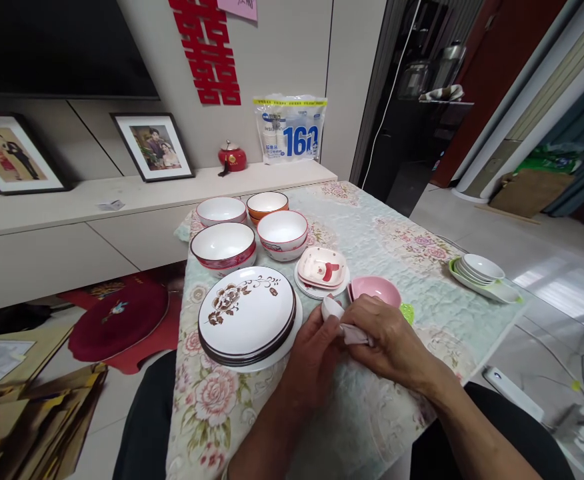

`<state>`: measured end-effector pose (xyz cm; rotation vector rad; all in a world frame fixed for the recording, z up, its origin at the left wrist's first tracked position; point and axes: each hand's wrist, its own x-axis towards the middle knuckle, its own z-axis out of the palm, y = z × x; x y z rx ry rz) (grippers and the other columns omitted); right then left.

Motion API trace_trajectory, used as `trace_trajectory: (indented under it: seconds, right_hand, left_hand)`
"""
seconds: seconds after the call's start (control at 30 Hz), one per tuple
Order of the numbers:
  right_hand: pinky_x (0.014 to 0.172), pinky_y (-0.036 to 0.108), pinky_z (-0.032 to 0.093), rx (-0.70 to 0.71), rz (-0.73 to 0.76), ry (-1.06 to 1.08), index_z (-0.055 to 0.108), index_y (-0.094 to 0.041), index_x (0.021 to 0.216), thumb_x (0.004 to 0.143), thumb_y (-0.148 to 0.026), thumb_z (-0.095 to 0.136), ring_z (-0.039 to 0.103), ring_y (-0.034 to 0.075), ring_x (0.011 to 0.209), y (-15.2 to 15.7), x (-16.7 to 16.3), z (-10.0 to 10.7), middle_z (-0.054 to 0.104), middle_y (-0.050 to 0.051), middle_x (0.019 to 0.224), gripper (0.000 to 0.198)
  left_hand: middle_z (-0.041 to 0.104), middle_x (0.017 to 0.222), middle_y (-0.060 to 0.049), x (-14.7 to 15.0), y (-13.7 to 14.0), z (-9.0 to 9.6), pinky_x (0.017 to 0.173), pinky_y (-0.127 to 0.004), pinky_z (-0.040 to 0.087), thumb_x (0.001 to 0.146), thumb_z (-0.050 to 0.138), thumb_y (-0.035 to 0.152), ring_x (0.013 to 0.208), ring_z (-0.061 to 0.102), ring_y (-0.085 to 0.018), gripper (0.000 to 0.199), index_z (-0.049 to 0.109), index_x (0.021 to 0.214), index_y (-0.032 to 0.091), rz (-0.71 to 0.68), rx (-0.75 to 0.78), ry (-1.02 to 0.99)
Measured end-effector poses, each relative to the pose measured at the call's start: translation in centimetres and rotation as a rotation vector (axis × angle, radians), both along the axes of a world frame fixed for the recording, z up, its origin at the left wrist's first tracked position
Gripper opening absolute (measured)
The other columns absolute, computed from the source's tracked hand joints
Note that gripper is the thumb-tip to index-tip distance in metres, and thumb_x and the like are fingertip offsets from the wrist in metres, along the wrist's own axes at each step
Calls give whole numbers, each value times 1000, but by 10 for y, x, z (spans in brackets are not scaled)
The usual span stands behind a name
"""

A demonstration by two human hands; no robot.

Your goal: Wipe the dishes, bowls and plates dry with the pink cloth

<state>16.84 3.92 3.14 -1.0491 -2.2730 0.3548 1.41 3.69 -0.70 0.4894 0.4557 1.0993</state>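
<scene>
My left hand [313,350] is closed around a small white bowl or cup [331,308], mostly hidden by the fingers. Against its side, my right hand [385,333] grips a pale pinkish cloth [356,335]. Just beyond my hands sits a pink bowl [379,289], with a bright green item [407,313] partly showing beside it. Small cream dishes with a red bear-like print [322,267] lie stacked on a white plate [302,288]. Left of my hands rises a stack of white plates with a brown flower pattern [247,310].
Several stacked bowls [223,241] stand at the table's far left. Small white bowls [481,267] rest on a green-edged dish [502,292] near the right edge. A flowered cloth [217,393] covers the table. Behind, a ledge [207,187] holds frames, a red pot [232,159] and a bag [292,133].
</scene>
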Motion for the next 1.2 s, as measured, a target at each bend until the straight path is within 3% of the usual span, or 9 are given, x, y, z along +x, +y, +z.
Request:
trace_trajectory:
  seconds: [0.17,0.33,0.43,0.67,0.83,1.0,1.13,1.2]
  right_hand:
    - [77,34,42,37,20,88,58,-22,99,80,-5,56,53,20,85,1,-6,-4,63,3,91,25]
    - [78,37,40,58,111,-23,57,-21,101,89,-11,56,53,21,85,0,-5,-3,64,4,92,16]
    - [76,37,38,81,105,-69,57,-20,98,89,-12,57,53,21,82,-1,-3,-2,63,3,87,12]
    - [75,35,39,93,30,28,59,-20,99,82,-6,58,53,21,83,3,-3,-4,62,4,89,22]
    - [76,36,39,79,111,21,58,-21,103,87,-9,59,54,21,84,2,-2,-3,63,3,90,20]
    - [78,37,39,62,126,-34,58,-21,101,87,-10,59,54,21,84,1,-1,-3,64,3,89,17]
    - [74,35,38,69,48,44,59,-21,96,83,-7,59,53,19,79,3,-1,-5,62,2,84,19]
    - [74,34,39,56,34,69,59,-21,97,80,-5,59,53,19,79,4,-1,-6,62,1,85,24]
  left_hand:
    - [71,126,-7,-2,-2,1,98,-35,48,87,75,33,112,65,-22,52,60,136,24,111,-44,18]
    - [75,104,-8,-2,2,-6,89,-36,53,85,72,52,95,66,-22,44,71,110,15,71,-185,-20]
    - [75,102,-9,-1,4,-8,87,-35,53,88,67,56,96,66,-23,47,73,106,14,20,-236,-23]
    - [72,116,-7,-3,1,1,88,-30,50,88,73,31,102,65,-20,36,68,122,19,15,66,-45]
    - [73,100,-6,-5,2,-8,71,-27,51,86,73,46,85,64,-17,39,70,112,17,42,-118,-27]
    - [74,105,-10,-2,4,-12,77,-33,53,86,65,63,94,66,-23,54,72,108,15,-4,-226,-31]
    - [72,114,-8,-1,2,-3,89,-33,51,89,70,44,104,65,-22,36,71,114,18,-34,-60,-84]
    - [71,119,-6,-2,1,-1,92,-31,50,87,75,31,105,65,-19,38,67,123,22,-5,-3,-89]
